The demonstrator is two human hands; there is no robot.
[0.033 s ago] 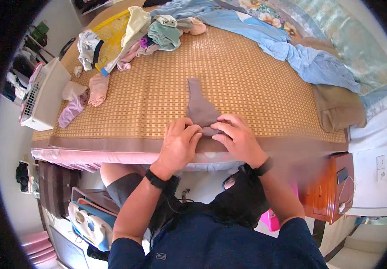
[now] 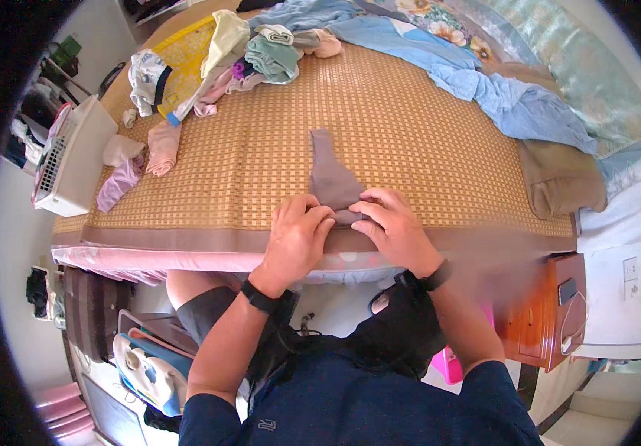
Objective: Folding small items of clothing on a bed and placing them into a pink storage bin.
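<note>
A grey-brown sock-like garment (image 2: 329, 172) lies flat on the woven straw mat (image 2: 246, 171) covering the bed, its narrow end pointing away from me. My left hand (image 2: 297, 239) and my right hand (image 2: 395, 229) meet at its near end by the mat's front edge. The fingers of both hands pinch and fold the cloth there. Each wrist wears a black band.
A heap of mixed clothes (image 2: 250, 52) lies at the mat's far left, with small pink pieces (image 2: 158, 147) nearer. Blue garments (image 2: 506, 100) and a folded brown cloth (image 2: 562, 182) sit on the right. A white slatted box (image 2: 68, 160) stands left, a wooden nightstand (image 2: 551, 316) right.
</note>
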